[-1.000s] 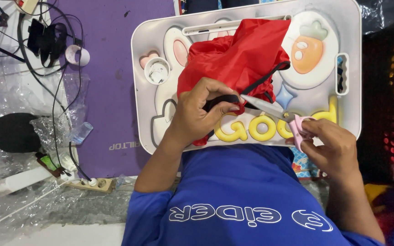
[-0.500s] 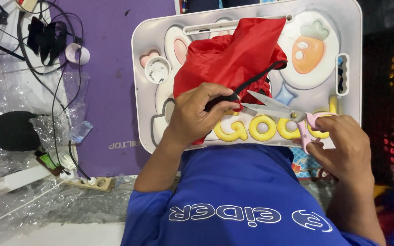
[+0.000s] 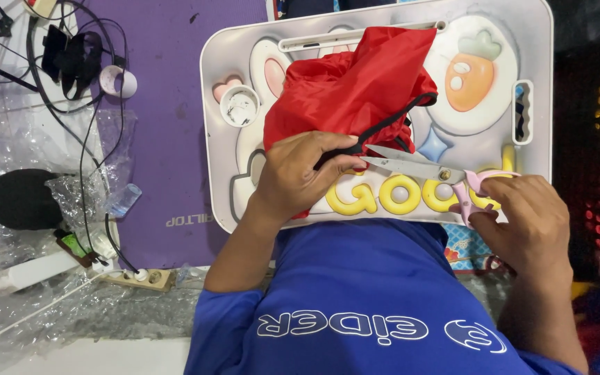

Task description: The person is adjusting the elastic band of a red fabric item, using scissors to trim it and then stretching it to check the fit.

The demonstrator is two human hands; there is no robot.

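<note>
Red fabric [image 3: 355, 87] lies bunched on a white lap tray [image 3: 536, 42] with cartoon relief shapes, just beyond the fingers of the left hand [image 3: 296, 177]. Left hand fingers are curled together, pinching a black strap [image 3: 390, 125] that runs off the fabric's edge; the strap passes under the fingertips and its near end is hidden by them. Scissors [image 3: 418, 167] with pink handles point their blades at the strap right beside the left fingertips; blades are parted slightly. Right hand [image 3: 526, 222] has its fingers closed on the pink handles, thumb side partly hidden behind the loops. A round recess [image 3: 239, 105] in the tray, past the left knuckles, holds something small and pale; contents hard to make out. A slot [image 3: 522, 111] at the tray's far right edge holds dark items, unclear. Blue shirt [image 3: 369, 298] covers the tray's near rim. Cables [image 3: 71, 55] lie on a purple mat [image 3: 168, 139], well left of the left hand.
</note>
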